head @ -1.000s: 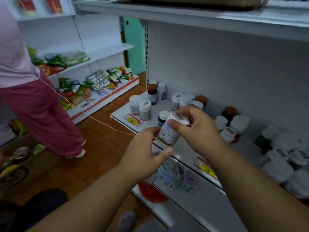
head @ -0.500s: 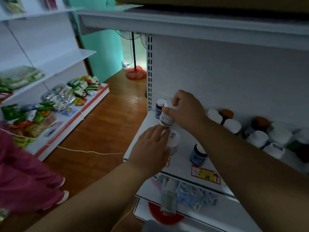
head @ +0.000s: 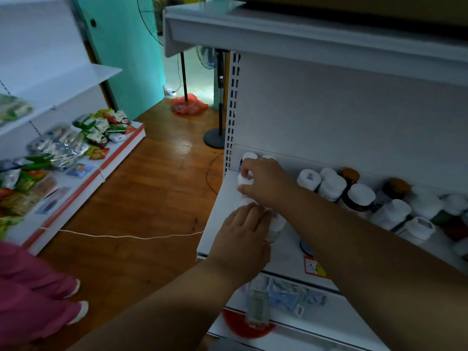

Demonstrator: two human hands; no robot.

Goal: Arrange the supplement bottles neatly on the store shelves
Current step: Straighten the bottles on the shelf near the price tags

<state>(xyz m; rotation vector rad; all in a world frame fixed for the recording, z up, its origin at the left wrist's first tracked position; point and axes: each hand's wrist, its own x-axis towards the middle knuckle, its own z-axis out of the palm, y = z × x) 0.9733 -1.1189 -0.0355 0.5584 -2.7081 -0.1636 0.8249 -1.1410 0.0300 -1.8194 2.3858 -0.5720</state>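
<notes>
At the left end of the white shelf (head: 215,219), head view: right hand (head: 268,183) has carried the white-capped bottle (head: 245,179) further back and left than half a second ago, close to the perforated upright (head: 231,110); its fingers (head: 247,171) are clenched around the cap. The bottle stands just in front of another white-capped bottle (head: 249,156) at the back wall. Its label is hidden by the hand.

Left hand (head: 244,239) has moved forward onto the shelf and now lies over a second white-capped bottle (head: 276,225); whether the fingers grip it cannot be told.

Right of the hands: a loose cluster of supplement bottles (head: 359,196), mostly white caps, two brown caps toward the back, unevenly spaced. One dark blue bottle (head: 305,247) is partly hidden beneath the right forearm.

Yellow-and-red price tag (head: 314,268) on the shelf front.

Background: wooden floor (head: 152,188), snack packets (head: 96,133) on the opposite shelving, a person in pink trousers (head: 30,295) at lower left.
</notes>
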